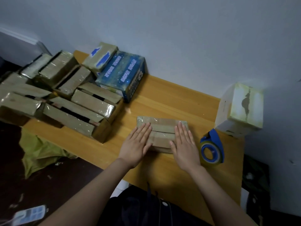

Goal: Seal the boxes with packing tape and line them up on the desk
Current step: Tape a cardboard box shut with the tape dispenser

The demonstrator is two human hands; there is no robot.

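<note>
A small brown cardboard box (pixel 162 128) lies flat on the wooden bench (pixel 171 98), near the front edge and in front of the person. Clear tape shines across its top, and a dark seam runs along the middle between the two flaps. The left hand (pixel 138 144) rests flat on the left end of the box, fingers straight and together, pressing down. The right hand (pixel 184 147) does the same on the right end, palm down, holding nothing. Just beside the right hand stands a blue tape dispenser (pixel 211 149) with a roll of tape in it, apart from the box. At the left end of the bench sits a pile of boxes (pixel 78 101), brown and glossy with tape, several with dark gaps between their flaps. Behind them, against the wall, lies a blue printed box (pixel 122 75). A white box (pixel 241 108) stands at the right edge.
</note>
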